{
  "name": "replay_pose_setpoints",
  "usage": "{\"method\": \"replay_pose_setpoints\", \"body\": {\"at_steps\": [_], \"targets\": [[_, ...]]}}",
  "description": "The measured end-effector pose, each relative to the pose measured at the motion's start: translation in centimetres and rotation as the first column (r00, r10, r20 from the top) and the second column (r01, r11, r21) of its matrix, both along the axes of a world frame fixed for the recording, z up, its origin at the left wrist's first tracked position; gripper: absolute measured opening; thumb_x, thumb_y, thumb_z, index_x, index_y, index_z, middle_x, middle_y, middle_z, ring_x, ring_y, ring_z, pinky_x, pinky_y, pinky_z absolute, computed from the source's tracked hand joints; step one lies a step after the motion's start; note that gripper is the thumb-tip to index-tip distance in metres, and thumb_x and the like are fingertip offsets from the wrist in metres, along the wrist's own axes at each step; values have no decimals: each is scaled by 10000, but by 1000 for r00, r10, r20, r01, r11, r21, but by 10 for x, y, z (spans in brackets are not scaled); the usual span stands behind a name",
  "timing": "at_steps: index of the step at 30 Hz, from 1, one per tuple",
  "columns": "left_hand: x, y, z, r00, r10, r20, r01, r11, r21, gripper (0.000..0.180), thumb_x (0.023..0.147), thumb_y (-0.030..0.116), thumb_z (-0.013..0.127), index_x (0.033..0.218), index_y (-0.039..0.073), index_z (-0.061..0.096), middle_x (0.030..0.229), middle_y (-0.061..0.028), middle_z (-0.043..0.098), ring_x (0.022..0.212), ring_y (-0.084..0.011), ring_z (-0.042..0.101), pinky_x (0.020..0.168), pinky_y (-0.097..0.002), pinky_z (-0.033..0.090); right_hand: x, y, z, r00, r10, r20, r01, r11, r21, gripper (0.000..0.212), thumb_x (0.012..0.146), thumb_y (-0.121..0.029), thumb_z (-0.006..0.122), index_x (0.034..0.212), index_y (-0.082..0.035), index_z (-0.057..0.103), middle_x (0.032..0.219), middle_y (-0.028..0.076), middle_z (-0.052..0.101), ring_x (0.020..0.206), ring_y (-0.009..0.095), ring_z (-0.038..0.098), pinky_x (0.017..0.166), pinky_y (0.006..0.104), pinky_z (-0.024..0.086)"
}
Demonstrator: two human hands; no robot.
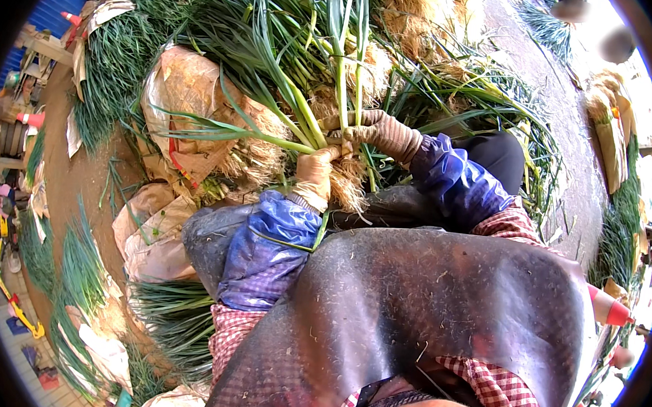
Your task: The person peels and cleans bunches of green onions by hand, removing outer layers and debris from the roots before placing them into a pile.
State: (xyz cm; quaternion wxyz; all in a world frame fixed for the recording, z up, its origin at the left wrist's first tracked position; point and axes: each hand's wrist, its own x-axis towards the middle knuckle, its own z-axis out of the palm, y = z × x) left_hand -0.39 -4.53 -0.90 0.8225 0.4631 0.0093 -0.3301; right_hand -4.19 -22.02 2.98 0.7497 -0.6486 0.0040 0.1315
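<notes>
In the head view, the left hand in a tan work glove was closed around the pale lower ends of a fanned bunch of long green onion stalks. The right hand in a brown work glove, just beside it, gripped two upright green onion stalks. Straw-coloured stringy roots hung below. A brown paper-wrapped bundle lay to the left, near a heap of loose green leaves.
</notes>
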Motion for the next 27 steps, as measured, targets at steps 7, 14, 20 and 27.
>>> {"method": "replay_pose_setpoints", "body": {"at_steps": [7, 14, 20, 27], "targets": [[-7, 4, 20, 929, -257, -266, 178, 941, -289, 191, 745, -33, 594, 934, -20, 616, 894, -74, 636, 813, -182, 622, 752, -296, 524, 2, 2, 17, 990, -77, 116, 56, 983, 175, 454, 843, -241, 673, 1223, -17, 563, 1165, 67, 615, 1050, 162, 568, 946, 315, 425], [-6, 11, 1, 913, -407, 36, 407, 913, 17, 381, 715, -48, 608, 1094, -35, 573, 926, -60, 611, 821, -163, 608, 744, -254, 521, 86, -53, 4, 837, -536, -108, 527, 844, -98, 221, 882, -243, 590, 881, -25, 622, 732, 19, 604, 615, 119, 572, 530, 242, 460], [2, 27, 17, 883, -353, 309, 459, 788, -410, 318, 694, -75, 458, 993, -55, 565, 918, -121, 607, 800, -199, 607, 695, -277, 542, 157, -192, -2, 691, -717, 92, 670, 586, -456, 273, 936, -303, 508, 874, -76, 646, 681, 30, 596, 562, 156, 537, 506, 298, 445], [8, 38, 55, 987, -151, -58, 124, 938, -322, 581, 726, -85, 559, 1290, -9, 440, 940, -100, 585, 793, -180, 590, 729, -270, 517, 118, -262, 11, 623, -779, 73, 738, 554, -385, 326, 891, -249, 593, 1124, -21, 596, 746, 99, 657, 567, 134, 574, 469, 275, 478]]}}
